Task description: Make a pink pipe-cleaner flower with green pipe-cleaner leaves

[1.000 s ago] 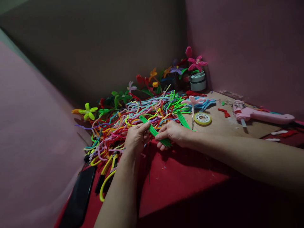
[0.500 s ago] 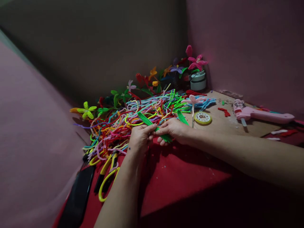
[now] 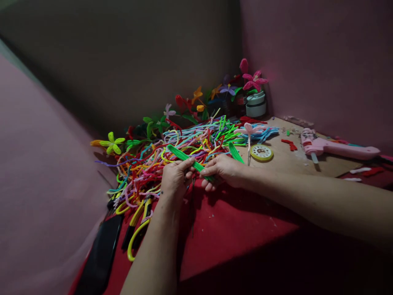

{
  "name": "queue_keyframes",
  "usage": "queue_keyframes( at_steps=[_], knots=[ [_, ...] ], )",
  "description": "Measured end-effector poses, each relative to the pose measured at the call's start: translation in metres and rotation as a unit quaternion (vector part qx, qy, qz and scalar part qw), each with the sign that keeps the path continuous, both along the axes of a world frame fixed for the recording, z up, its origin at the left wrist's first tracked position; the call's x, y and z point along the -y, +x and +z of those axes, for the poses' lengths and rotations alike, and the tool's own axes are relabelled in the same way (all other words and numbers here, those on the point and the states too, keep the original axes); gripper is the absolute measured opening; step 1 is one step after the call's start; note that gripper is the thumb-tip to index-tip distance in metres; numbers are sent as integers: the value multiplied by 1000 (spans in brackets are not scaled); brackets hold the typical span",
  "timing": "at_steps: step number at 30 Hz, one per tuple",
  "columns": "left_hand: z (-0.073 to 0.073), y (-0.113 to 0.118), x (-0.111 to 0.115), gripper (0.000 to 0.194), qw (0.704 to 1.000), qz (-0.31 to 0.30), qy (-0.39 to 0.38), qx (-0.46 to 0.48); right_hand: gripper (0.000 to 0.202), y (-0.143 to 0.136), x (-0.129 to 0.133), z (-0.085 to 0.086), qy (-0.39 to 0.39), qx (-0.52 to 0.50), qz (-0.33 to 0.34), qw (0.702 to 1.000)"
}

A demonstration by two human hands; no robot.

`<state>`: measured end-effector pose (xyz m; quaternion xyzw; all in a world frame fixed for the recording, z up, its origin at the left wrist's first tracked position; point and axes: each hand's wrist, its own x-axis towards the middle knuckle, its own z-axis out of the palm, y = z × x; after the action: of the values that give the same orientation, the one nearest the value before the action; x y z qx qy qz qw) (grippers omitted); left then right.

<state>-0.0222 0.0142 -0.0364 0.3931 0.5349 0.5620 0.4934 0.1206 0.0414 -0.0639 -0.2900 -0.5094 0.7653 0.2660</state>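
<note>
A flat green leaf of pipe cleaners (image 3: 181,153) slants between my two hands, its upper end free at the left. My left hand (image 3: 176,176) pinches it near the middle between thumb and fingers. Closer to its lower end, the thumb and fingers of my right hand (image 3: 221,170) are closed on it. Another green pipe-cleaner leaf (image 3: 236,153) shows just behind my right hand; I cannot tell if the hand touches it. A thin dark wire (image 3: 193,209) hangs below my left fingers. Directly behind the hands lies a heap of coloured pipe cleaners (image 3: 184,141).
Right of the hands stand a pale pink flower (image 3: 249,129), a yellow-rimmed round disc (image 3: 262,153) and a pink glue gun (image 3: 340,148). Yellow-handled scissors (image 3: 132,241) and a black phone-like slab (image 3: 100,254) lie at left. Finished flowers (image 3: 112,143) line the wall.
My left hand has shifted slightly left and down along with the green leaf, opening a small gap from my right hand. The thin wire below the fingers now shows.
</note>
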Motion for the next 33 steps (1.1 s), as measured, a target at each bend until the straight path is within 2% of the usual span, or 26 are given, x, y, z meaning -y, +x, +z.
queue_keyframes(
  at_steps=[6, 7, 9, 10, 11, 12, 13, 16, 18, 20, 23, 29, 33],
  knots=[
    [3, -6, 0, 32, 997, -54, -16, -52, 10, 3, -2, 7, 29, 37, 4, 999],
    [5, -7, 1, 33, 996, -33, -6, -78, 9, 4, -4, 8, 30, 43, 6, 999],
    [11, -11, 4, 29, 981, 78, 74, -162, 9, 5, -6, 8, 33, 48, 7, 998],
    [15, -12, 6, 27, 954, 148, 139, -221, 8, 6, -8, 8, 33, 48, 7, 998],
    [20, -13, 9, 25, 909, 210, 213, -291, 8, 6, -9, 8, 33, 49, 8, 998],
    [24, -14, 12, 26, 854, 236, 280, -370, 9, 6, -10, 8, 32, 52, 9, 998],
    [27, -14, 15, 25, 801, 221, 330, -448, 9, 6, -11, 8, 32, 56, 12, 998],
    [30, -13, 17, 15, 682, -2, 382, -623, 9, 7, -11, 10, 41, 72, 25, 996],
    [26, -13, 13, 11, 638, -117, 371, -664, 9, 8, -10, 12, 55, 85, 35, 994],
    [21, -13, 8, 11, 623, -162, 360, -675, 8, 10, -9, 14, 73, 97, 55, 991],
    [17, -15, 6, 11, 621, -179, 345, -681, 7, 14, -12, 16, 91, 108, 99, 985],
    [22, -13, 15, 11, 655, -224, 310, -652, 9, 20, -19, 17, 100, 123, 178, 971],
    [21, -10, 19, 14, 667, -235, 298, -641, 13, 23, -21, 21, 114, 143, 194, 964]
  ],
)
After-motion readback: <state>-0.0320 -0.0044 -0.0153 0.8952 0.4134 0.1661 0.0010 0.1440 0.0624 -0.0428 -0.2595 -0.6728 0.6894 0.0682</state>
